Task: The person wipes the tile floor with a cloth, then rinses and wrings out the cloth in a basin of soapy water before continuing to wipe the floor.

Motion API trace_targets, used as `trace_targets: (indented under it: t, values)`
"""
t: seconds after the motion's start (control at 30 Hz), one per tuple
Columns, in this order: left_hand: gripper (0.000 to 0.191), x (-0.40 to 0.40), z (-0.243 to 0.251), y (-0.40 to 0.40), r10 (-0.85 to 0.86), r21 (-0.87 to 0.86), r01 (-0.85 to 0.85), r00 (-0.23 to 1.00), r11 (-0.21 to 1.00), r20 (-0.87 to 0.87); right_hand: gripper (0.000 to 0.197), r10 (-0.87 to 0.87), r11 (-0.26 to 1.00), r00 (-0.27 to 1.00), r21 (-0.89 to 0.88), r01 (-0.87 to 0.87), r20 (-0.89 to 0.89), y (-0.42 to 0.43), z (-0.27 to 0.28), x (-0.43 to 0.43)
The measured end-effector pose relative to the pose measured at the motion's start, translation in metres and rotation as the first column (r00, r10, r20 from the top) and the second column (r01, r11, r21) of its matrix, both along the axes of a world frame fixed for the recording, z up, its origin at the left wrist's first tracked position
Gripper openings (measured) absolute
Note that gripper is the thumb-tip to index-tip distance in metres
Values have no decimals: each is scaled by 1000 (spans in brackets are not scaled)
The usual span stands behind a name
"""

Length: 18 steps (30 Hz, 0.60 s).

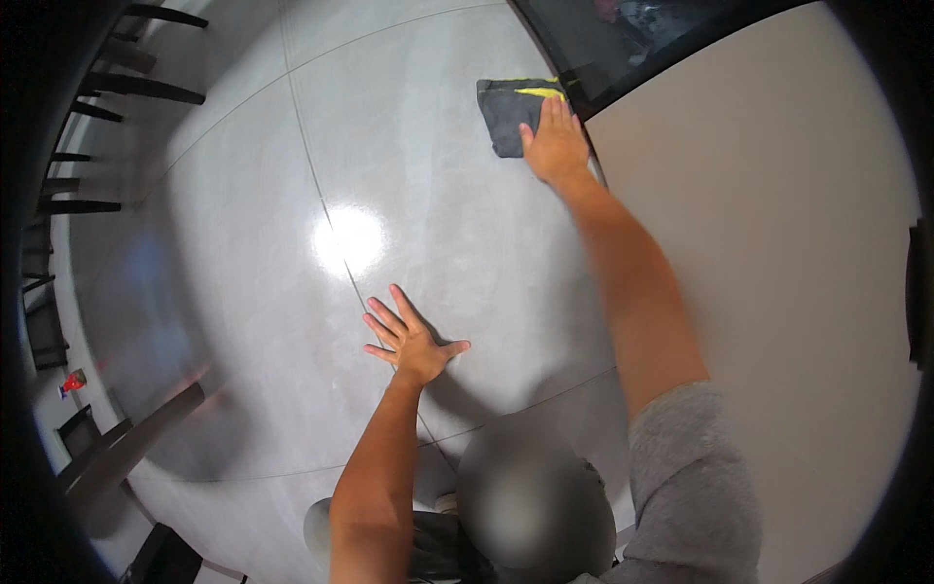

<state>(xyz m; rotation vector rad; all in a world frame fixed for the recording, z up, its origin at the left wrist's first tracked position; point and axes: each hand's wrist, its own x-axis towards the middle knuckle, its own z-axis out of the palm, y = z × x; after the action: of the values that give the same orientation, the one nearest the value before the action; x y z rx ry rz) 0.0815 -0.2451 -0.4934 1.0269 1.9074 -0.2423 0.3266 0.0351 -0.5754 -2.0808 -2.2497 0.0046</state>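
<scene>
Pressed flat on the pale tiled floor [438,219], my left hand [419,350] has its fingers spread wide and holds nothing. Farther ahead and to the right, my right hand [558,150] presses a folded dark grey cloth [503,120] with yellow edging against the tiles. The palm and fingers cover the cloth's right part. That side of the cloth lies at the foot of a beige panel [766,219], close to the corner of a dark, glass-like pane [642,44].
Dark furniture legs [146,86] stand along the left rim. A thicker leg [146,431] stands at lower left, near a small red object [73,381]. A black object [164,555] lies at the bottom left. My knee [536,496] rises close below my hands.
</scene>
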Motion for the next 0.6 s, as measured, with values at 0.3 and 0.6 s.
trace_targets:
  t: [0.3, 0.6]
  values:
    - [157, 0, -6, -3, -1, 46, 1, 1000, 999, 7, 67, 79, 988, 996, 132, -75, -32, -124, 9, 49]
    - [154, 3, 1, -1, 9, 54, -8, 1000, 998, -23, 69, -162, 983, 976, -109, 147, -145, -290, 36, 73]
